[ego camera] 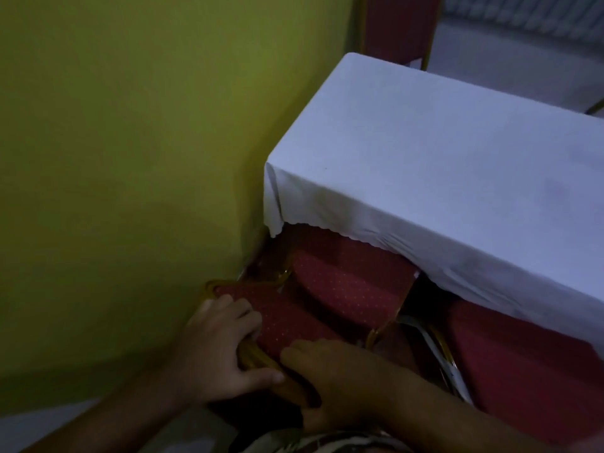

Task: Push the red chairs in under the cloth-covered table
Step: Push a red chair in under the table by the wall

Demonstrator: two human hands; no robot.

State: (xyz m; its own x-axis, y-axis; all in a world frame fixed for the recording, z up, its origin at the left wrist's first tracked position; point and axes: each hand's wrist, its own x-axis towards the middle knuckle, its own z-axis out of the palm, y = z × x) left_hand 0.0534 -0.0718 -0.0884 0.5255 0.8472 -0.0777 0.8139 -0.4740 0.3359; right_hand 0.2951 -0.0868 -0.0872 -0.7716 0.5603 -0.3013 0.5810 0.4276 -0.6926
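Gripping the red chair point(294, 318) — yellow wall point(130, 158) just beside, tablecloth point(425, 165) overhanging.

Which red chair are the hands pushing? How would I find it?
Start at the big yellow wall and follow it down to the corner of the white-clothed table. The chair sits right beside the wall, its seat partly under the cloth. Unlike the other red chair further right, both hands, left hand and right hand, grip its backrest.
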